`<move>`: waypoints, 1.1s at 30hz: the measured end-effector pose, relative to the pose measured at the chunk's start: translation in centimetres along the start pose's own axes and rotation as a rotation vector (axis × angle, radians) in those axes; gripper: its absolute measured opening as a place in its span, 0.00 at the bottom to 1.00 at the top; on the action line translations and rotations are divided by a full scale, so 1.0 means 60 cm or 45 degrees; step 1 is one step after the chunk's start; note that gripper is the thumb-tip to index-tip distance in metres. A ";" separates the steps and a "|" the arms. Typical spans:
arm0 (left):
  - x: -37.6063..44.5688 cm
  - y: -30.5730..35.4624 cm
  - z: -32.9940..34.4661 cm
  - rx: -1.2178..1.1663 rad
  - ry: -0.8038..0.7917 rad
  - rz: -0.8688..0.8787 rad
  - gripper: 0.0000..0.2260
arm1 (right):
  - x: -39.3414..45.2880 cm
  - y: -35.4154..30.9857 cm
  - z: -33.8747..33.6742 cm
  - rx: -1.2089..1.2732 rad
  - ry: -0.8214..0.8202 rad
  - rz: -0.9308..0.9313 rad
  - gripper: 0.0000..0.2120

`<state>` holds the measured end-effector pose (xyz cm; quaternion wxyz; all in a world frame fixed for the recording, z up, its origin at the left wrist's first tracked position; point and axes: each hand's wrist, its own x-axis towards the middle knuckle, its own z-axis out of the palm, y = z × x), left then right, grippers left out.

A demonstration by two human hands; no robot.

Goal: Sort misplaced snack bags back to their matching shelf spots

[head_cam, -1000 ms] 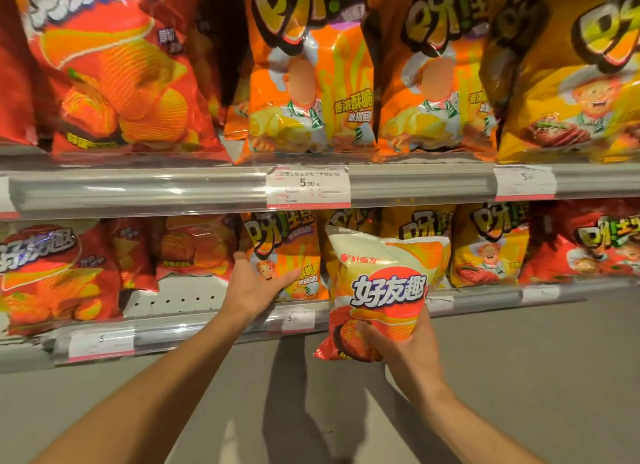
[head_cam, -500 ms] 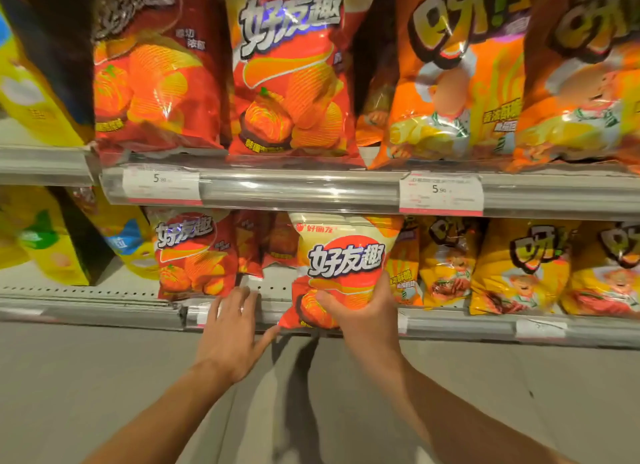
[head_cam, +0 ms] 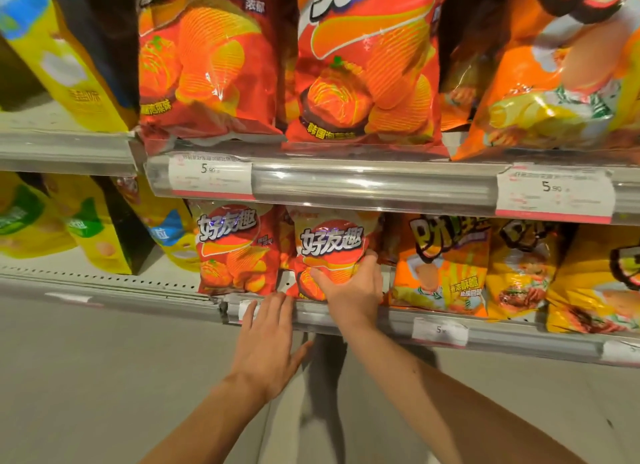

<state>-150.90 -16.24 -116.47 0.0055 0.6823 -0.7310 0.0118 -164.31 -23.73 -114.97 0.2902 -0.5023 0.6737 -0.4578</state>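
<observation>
My right hand [head_cam: 349, 290] grips the pale-topped chip bag [head_cam: 329, 252] on the lower shelf [head_cam: 519, 335], right beside a red bag [head_cam: 235, 252]; left hand [head_cam: 266, 342] flat, fingertips at the shelf edge

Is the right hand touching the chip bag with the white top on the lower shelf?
Touching. The head view shows the right hand with fingers curled around the lower front of the chip bag.
</observation>
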 end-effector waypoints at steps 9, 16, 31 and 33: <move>0.008 0.003 0.002 -0.242 0.060 -0.041 0.32 | -0.002 0.010 -0.008 -0.097 -0.099 0.042 0.49; 0.008 0.018 -0.006 -0.300 0.037 -0.115 0.30 | -0.025 0.023 -0.069 -0.034 -0.245 -0.025 0.48; 0.006 0.125 -0.035 -0.918 -0.007 -0.515 0.22 | -0.047 0.113 -0.343 -0.128 -0.227 0.176 0.08; -0.007 0.156 -0.060 -1.148 0.050 -0.617 0.19 | -0.048 0.104 -0.392 -0.087 -0.116 0.269 0.04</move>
